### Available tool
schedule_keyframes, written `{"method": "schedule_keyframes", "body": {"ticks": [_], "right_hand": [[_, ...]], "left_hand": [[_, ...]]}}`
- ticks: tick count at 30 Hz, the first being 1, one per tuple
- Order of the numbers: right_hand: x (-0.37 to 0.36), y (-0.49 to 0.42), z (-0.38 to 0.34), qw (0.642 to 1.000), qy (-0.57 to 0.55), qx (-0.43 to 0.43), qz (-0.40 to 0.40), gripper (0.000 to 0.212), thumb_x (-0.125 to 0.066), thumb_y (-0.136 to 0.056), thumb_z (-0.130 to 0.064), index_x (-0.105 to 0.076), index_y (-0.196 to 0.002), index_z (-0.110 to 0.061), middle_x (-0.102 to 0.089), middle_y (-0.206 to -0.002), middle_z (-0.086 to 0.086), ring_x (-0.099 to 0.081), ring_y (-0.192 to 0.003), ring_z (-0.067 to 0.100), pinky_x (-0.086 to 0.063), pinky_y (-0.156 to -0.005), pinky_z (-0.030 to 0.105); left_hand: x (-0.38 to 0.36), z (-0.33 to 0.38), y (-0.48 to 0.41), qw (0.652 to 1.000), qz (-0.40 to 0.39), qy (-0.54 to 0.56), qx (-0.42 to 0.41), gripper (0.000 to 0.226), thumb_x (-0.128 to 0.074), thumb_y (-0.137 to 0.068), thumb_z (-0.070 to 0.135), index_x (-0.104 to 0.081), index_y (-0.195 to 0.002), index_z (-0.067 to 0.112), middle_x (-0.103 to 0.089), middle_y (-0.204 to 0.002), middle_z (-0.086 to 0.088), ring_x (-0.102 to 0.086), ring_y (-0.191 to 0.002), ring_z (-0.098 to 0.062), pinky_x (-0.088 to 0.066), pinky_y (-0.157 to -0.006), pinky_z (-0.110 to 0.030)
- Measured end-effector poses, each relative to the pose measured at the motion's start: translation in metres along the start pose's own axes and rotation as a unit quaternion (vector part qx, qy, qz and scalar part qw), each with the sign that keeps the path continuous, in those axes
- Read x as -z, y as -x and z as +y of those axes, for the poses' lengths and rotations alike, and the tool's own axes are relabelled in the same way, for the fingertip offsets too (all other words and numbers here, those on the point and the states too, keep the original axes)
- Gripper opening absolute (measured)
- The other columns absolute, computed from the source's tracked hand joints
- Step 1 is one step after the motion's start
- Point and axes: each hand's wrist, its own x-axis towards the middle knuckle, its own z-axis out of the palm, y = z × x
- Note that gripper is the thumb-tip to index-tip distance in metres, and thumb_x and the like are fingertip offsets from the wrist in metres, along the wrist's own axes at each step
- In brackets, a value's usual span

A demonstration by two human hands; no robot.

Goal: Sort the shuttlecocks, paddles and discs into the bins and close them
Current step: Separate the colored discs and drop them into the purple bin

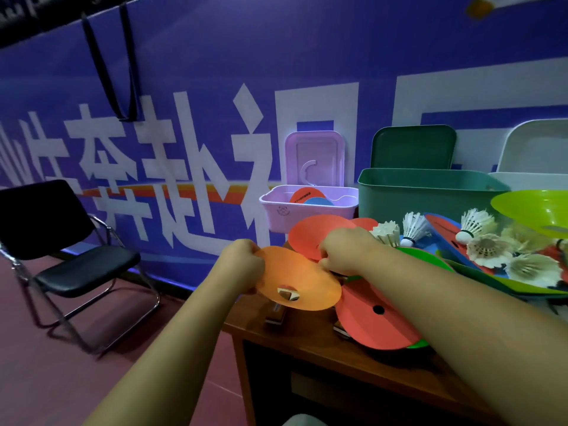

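My left hand (pixel 244 262) pinches the left rim of an orange disc (pixel 302 281) held above the table's left end. My right hand (pixel 345 249) grips the edge of a red disc (pixel 310 233) just behind it. Another red disc (pixel 368 318) with a centre hole lies on the wooden table (pixel 307 342), over a green one. White shuttlecocks (pixel 488 247) lie heaped at the right over paddles and a lime disc (pixel 541 210). The open pink bin (pixel 307 207) behind holds a red and a blue disc.
A green bin (pixel 424 192) with its lid propped behind stands right of the pink one, and a white bin (pixel 534 176) is at the far right. A black folding chair (pixel 67 247) stands on the floor at left, before a blue banner wall.
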Motion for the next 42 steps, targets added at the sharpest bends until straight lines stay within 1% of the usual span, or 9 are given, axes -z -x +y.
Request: {"method": "schedule_keyframes", "body": {"ticks": [6,13,18,21,26,29,31,36,42], "right_hand": [[-0.002,-0.008,-0.004,0.998,-0.031,-0.036,0.031,0.022,-0.054,-0.09,-0.034,-0.075,-0.096,-0.029,-0.072,-0.101,-0.004,-0.065,-0.1,0.026,-0.044,-0.077,0.034],[0.002,-0.013,-0.005,0.998,-0.037,-0.039,-0.031,0.036,-0.057,-0.093,-0.045,-0.072,-0.125,-0.038,-0.07,-0.128,-0.008,-0.063,-0.12,0.023,-0.054,-0.095,0.041],[-0.007,-0.017,-0.006,0.998,-0.034,-0.054,0.015,0.027,-0.052,-0.102,-0.039,-0.075,-0.109,-0.027,-0.072,-0.112,-0.001,-0.065,-0.099,0.027,-0.042,-0.068,0.032],[-0.005,-0.019,0.0,0.99,-0.053,-0.081,0.105,0.021,-0.05,-0.103,-0.024,-0.07,-0.108,-0.021,-0.068,-0.108,0.008,-0.065,-0.094,0.035,-0.041,-0.067,0.034],[0.021,-0.008,0.019,0.921,-0.253,-0.132,0.265,0.021,-0.053,-0.103,-0.025,-0.069,-0.094,-0.014,-0.07,-0.094,0.011,-0.062,-0.086,0.035,-0.05,-0.07,0.038],[0.045,0.012,0.038,0.875,-0.317,-0.146,0.335,0.013,-0.064,-0.098,-0.026,-0.071,-0.094,-0.016,-0.07,-0.091,0.004,-0.062,-0.085,0.025,-0.046,-0.073,0.033],[0.06,0.032,0.054,0.852,-0.332,-0.158,0.372,0.007,-0.066,-0.093,-0.02,-0.069,-0.092,-0.015,-0.069,-0.09,0.001,-0.062,-0.084,0.022,-0.045,-0.072,0.032],[0.079,0.09,0.113,0.82,-0.31,-0.207,0.434,0.009,-0.065,-0.092,-0.021,-0.07,-0.097,-0.015,-0.069,-0.092,-0.001,-0.06,-0.086,0.018,-0.04,-0.072,0.03],[0.071,0.18,0.205,0.803,-0.261,-0.273,0.461,0.008,-0.066,-0.093,-0.021,-0.068,-0.098,-0.015,-0.07,-0.095,0.002,-0.065,-0.089,0.021,-0.051,-0.078,0.036]], "left_hand": [[0.016,-0.003,0.015,0.998,0.024,0.044,-0.033,0.022,-0.05,-0.099,0.013,-0.065,-0.115,0.017,-0.065,-0.096,-0.007,-0.07,-0.078,-0.028,-0.055,-0.048,-0.029],[0.025,-0.008,0.016,0.996,0.028,0.066,-0.044,0.017,-0.052,-0.102,0.019,-0.066,-0.111,0.018,-0.067,-0.095,-0.006,-0.071,-0.076,-0.025,-0.051,-0.043,-0.023],[0.026,-0.019,0.017,0.995,0.036,0.086,-0.043,0.016,-0.052,-0.102,0.02,-0.067,-0.109,0.018,-0.067,-0.094,-0.005,-0.07,-0.078,-0.023,-0.053,-0.048,-0.025],[0.026,-0.023,0.017,0.992,0.035,0.114,-0.039,0.014,-0.053,-0.103,0.021,-0.066,-0.108,0.018,-0.067,-0.096,-0.006,-0.07,-0.079,-0.024,-0.056,-0.05,-0.028],[0.02,-0.007,0.017,0.982,0.051,0.169,-0.072,0.016,-0.052,-0.102,0.021,-0.068,-0.105,0.019,-0.068,-0.093,-0.01,-0.07,-0.079,-0.028,-0.06,-0.055,-0.035],[0.01,0.012,0.016,0.971,0.067,0.211,-0.091,0.018,-0.053,-0.101,0.024,-0.07,-0.098,0.019,-0.069,-0.082,-0.012,-0.068,-0.063,-0.027,-0.056,-0.049,-0.033],[0.0,0.03,0.015,0.961,0.061,0.254,-0.095,0.02,-0.053,-0.099,0.022,-0.071,-0.093,0.016,-0.067,-0.073,-0.014,-0.064,-0.053,-0.026,-0.053,-0.047,-0.033],[-0.029,0.093,0.013,0.917,-0.014,0.387,-0.096,0.019,-0.054,-0.1,0.014,-0.072,-0.1,0.01,-0.067,-0.079,-0.015,-0.067,-0.059,-0.025,-0.059,-0.055,-0.035],[-0.082,0.2,0.023,0.841,-0.13,0.51,-0.124,0.013,-0.053,-0.106,0.01,-0.062,-0.1,0.002,-0.065,-0.076,-0.015,-0.069,-0.052,-0.021,-0.061,-0.055,-0.032]]}}
